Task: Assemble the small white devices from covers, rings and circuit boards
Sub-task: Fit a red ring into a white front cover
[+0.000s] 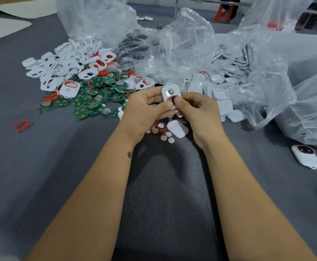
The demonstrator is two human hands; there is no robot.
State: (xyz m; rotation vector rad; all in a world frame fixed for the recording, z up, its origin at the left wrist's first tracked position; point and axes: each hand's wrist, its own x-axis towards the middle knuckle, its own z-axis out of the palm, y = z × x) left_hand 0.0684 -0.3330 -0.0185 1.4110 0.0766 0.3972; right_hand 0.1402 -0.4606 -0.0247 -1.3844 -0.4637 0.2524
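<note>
Both hands hold one small white cover (169,92) upright above the grey table (59,147). My left hand (146,112) grips its left side, thumb near the lower edge. My right hand (197,112) grips the right side, thumb pressing a red ring (170,98) at the cover's lower opening. A heap of white covers (69,65) lies at the upper left, with green circuit boards (95,95) spread in front of it. Under my hands lie a white cover (177,129), red rings (156,129) and small white discs (168,137).
Crumpled clear plastic bags (229,59) holding more white parts fill the back and right. A device with a red ring (305,156) lies at the right. A loose red ring (21,125) lies at the left. Pale boards (5,28) sit at the far left.
</note>
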